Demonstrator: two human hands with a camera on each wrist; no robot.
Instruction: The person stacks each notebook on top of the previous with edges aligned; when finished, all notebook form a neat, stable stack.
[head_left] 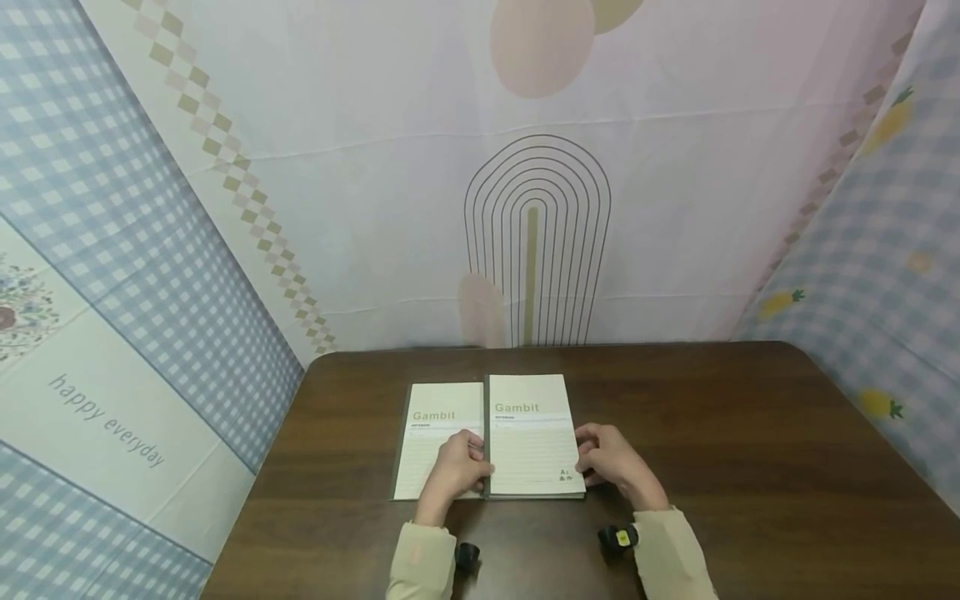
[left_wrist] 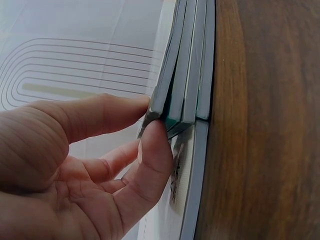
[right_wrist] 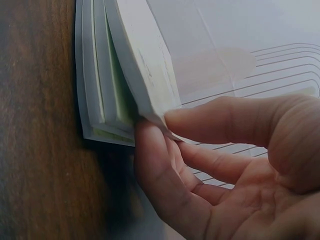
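Note:
A cream notebook [head_left: 528, 442] with "Gambit" on its cover tops a stack in the middle of the table. My left hand [head_left: 456, 465] pinches its spine edge between thumb and fingertips. At the opposite edge my right hand [head_left: 613, 458] grips the same notebook, with thumb on the cover and fingers underneath. Both wrist views show this top notebook [right_wrist: 142, 60] slightly raised at the near end, a narrow gap separating it from the notebooks [left_wrist: 189, 80] below. A matching second notebook [head_left: 427, 450] lies flat on the left, partly covered by my left hand and forearm.
The dark brown wooden table [head_left: 720, 433] ends at a patterned cloth backdrop [head_left: 390, 233]. Blue checked cloths hang at the left [head_left: 217, 283] and right [head_left: 840, 308]. A small black camera [head_left: 617, 540] is worn on my right wrist, another [head_left: 467, 557] on the left.

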